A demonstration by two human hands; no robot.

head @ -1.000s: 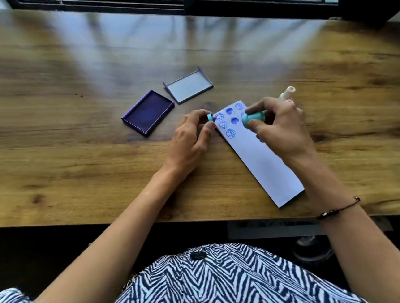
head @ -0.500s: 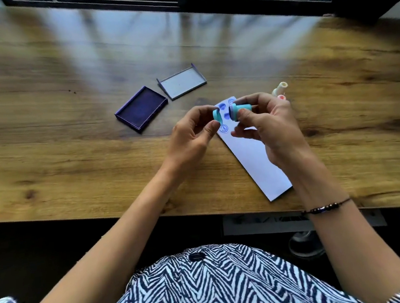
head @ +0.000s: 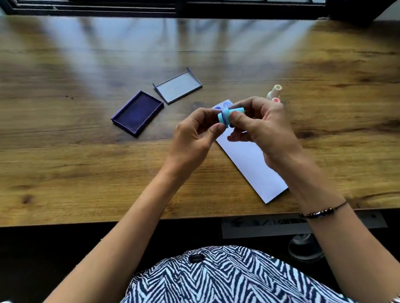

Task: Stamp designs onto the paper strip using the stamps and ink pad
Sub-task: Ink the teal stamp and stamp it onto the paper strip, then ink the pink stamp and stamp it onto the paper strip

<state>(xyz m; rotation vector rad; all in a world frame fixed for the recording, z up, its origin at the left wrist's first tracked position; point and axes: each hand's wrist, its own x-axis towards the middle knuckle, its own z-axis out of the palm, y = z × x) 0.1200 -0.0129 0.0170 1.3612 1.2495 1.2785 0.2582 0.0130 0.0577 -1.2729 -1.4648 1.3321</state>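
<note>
Your left hand [head: 194, 139] and right hand [head: 263, 126] pinch the teal stamp [head: 231, 114] together above the paper strip [head: 252, 163], whose far end bears prints while the near stretch remains blank.

Surface [head: 70, 152] is wood, visible grain and knots, semi-glossy, window glare across the far part. Paper strip [head: 255, 167] matt white, smooth. Stamp [head: 231, 116] in my fingers [head: 236, 118]: smooth teal plastic. Ink pad [head: 137, 112] dark purple, plastic frame, matt pad. Its lid [head: 178, 87] grey, smooth plastic. My shirt [head: 208, 286] is zebra-print cloth.
</note>
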